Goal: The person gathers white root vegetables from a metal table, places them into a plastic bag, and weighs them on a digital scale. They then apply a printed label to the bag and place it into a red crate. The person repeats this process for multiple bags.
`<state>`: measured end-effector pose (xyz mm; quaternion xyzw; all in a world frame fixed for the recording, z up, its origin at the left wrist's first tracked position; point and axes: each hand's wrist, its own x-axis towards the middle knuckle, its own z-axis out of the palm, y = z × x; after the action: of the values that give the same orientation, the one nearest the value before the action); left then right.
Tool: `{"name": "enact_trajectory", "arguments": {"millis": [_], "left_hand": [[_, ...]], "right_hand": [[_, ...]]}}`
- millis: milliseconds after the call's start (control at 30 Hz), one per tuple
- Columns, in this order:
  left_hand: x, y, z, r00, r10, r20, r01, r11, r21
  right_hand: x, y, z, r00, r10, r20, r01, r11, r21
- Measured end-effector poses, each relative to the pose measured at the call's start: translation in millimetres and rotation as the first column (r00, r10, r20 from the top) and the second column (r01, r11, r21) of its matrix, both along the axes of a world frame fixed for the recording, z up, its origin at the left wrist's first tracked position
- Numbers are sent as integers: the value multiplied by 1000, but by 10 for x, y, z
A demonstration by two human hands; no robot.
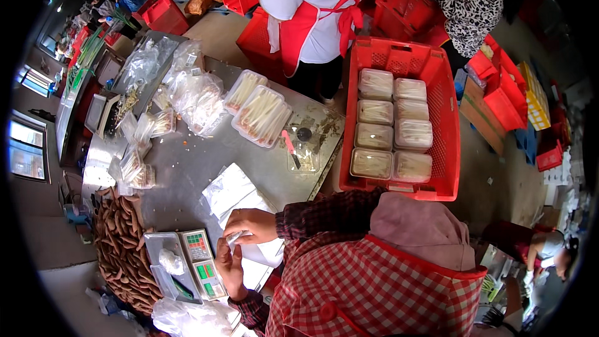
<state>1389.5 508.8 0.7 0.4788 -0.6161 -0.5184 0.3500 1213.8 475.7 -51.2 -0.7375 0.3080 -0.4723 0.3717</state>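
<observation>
My right hand pinches a small pale strip, which may be a label or a piece of film. Just below it is my left hand, thumb and forefinger raised to the strip's lower end; whether they grip it cannot be made out. Beneath and beyond the hands lie white sheets on the metal table. Beside my left hand stands a digital scale with a clear plastic tray on it. That tray holds a crumpled white bundle and a green-handled tool.
Plastic tubs of pale strips and a pink-handled knife lie farther along the table. A red crate holds several lidded tubs. Brown roots are heaped at left. A person in a red apron stands beyond.
</observation>
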Motion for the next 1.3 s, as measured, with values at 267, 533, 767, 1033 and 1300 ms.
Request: {"name": "enact_trajectory", "arguments": {"millis": [267, 533, 767, 1033, 1300], "left_hand": [[-26, -7, -88, 993, 81, -81, -68, 986, 154], [148, 108, -372, 993, 109, 40, -108, 994, -30], [135, 206, -50, 987, 130, 97, -113, 980, -166], [554, 702, -274, 890, 324, 322, -315, 946, -80], [1135, 2104, -984, 583, 322, 746, -433, 900, -50]], "right_hand": [[-79, 44, 113, 979, -200, -36, 193, 971, -140], [39, 90, 151, 971, -233, -53, 231, 972, -34], [177, 111, -42, 994, -25, 105, -8, 954, 300], [109, -756, -752, 944, -300, -137, 326, 913, 245], [539, -826, -1786, 783, -121, -610, -184, 892, -412]]}}
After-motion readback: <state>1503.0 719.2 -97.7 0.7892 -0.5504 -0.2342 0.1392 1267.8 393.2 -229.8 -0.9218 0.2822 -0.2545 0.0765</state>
